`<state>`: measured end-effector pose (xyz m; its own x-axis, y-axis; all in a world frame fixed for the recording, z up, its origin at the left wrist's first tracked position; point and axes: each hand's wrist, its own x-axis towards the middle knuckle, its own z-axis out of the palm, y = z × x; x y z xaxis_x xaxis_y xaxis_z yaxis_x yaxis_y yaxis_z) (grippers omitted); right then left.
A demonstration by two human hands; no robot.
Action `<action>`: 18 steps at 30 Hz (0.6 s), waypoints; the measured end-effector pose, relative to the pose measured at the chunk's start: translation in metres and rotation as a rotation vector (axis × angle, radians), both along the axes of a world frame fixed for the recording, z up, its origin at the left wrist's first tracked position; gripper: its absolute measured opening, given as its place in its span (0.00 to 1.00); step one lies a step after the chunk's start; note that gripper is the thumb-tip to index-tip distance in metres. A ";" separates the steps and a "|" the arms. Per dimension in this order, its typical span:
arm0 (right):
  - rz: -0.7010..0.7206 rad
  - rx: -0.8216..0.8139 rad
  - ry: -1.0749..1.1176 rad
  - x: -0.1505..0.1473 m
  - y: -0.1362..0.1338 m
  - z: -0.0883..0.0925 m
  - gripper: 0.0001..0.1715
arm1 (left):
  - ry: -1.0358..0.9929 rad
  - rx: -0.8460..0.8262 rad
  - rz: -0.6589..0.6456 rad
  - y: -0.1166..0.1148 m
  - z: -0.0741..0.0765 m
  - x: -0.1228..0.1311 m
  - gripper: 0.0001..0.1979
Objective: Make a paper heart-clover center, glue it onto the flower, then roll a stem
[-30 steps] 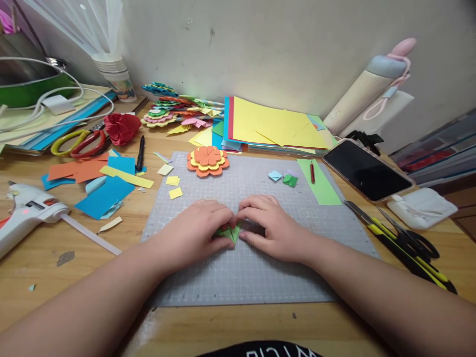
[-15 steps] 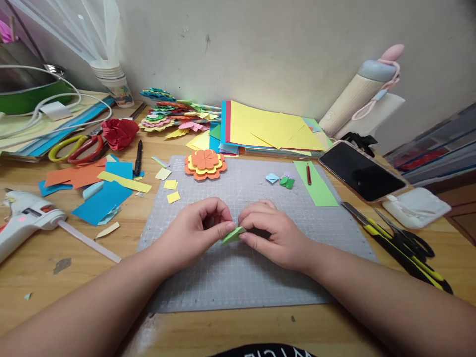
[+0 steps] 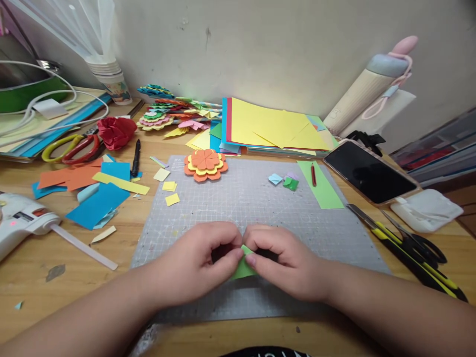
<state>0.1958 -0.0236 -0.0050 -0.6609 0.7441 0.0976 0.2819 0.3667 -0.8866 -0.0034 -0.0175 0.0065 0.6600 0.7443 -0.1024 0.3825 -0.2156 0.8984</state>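
Observation:
My left hand (image 3: 197, 260) and my right hand (image 3: 284, 260) meet over the near part of a grey cutting mat (image 3: 256, 208). Both pinch a small folded piece of green paper (image 3: 243, 267) between thumbs and fingertips, just above the mat. Fingers of both hands are curled closed on it and hide most of it. An orange and yellow paper flower (image 3: 206, 164) lies at the mat's far edge. Small blue, green and lilac folded pieces (image 3: 284, 179) sit on the mat's far right, beside a green paper strip (image 3: 323, 186) with a red pencil (image 3: 313, 174) on it.
A stack of coloured paper sheets (image 3: 267, 129) lies by the wall, with more paper flowers (image 3: 163, 111) to its left. A glue gun (image 3: 22, 220), paper scraps (image 3: 89, 186) and scissors (image 3: 69, 146) are on the left. A phone (image 3: 370, 171), black scissors (image 3: 420, 243) and a yellow knife (image 3: 405, 248) lie on the right.
The green piece lay pressed flat on the mat a second ago. Both hands have lifted it and drawn it nearer to me, still pinching it.

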 end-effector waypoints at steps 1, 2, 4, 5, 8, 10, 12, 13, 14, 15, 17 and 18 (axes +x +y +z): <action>0.003 0.004 0.001 0.000 0.000 0.000 0.11 | -0.015 -0.006 0.001 0.000 -0.001 0.000 0.08; 0.006 0.001 0.008 0.000 -0.001 0.001 0.10 | -0.031 -0.013 0.004 0.000 -0.001 0.001 0.08; 0.009 -0.006 0.035 0.001 -0.001 0.002 0.09 | -0.063 -0.028 0.012 0.000 -0.001 0.001 0.09; 0.006 -0.004 0.048 0.001 -0.001 0.002 0.09 | -0.073 -0.036 0.015 0.000 0.000 0.001 0.09; -0.018 0.020 0.055 0.003 -0.002 0.003 0.11 | -0.086 -0.046 0.006 0.000 0.001 0.002 0.09; -0.025 0.021 0.046 0.003 -0.003 0.003 0.11 | -0.095 -0.040 -0.004 -0.001 0.001 0.002 0.09; -0.019 0.012 0.055 0.003 -0.004 0.003 0.11 | -0.110 -0.032 -0.009 -0.002 0.001 0.003 0.09; -0.015 0.006 0.063 0.002 -0.004 0.004 0.11 | -0.120 -0.025 -0.009 -0.003 0.001 0.004 0.09; -0.011 -0.002 0.072 0.002 -0.004 0.004 0.11 | -0.128 -0.018 -0.008 -0.004 0.001 0.004 0.10; -0.007 -0.009 0.082 0.001 -0.005 0.004 0.11 | -0.137 -0.005 -0.007 -0.005 0.001 0.005 0.10; 0.002 -0.027 0.104 0.000 -0.006 0.005 0.11 | -0.159 0.025 0.001 -0.007 0.001 0.007 0.12; 0.006 -0.040 0.116 0.000 -0.006 0.005 0.10 | -0.173 0.037 0.008 -0.009 0.001 0.007 0.13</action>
<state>0.1958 -0.0295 0.0002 -0.6517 0.7447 0.1439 0.1747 0.3320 -0.9270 0.0040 -0.0262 0.0074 0.6592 0.7509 0.0401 0.2247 -0.2477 0.9424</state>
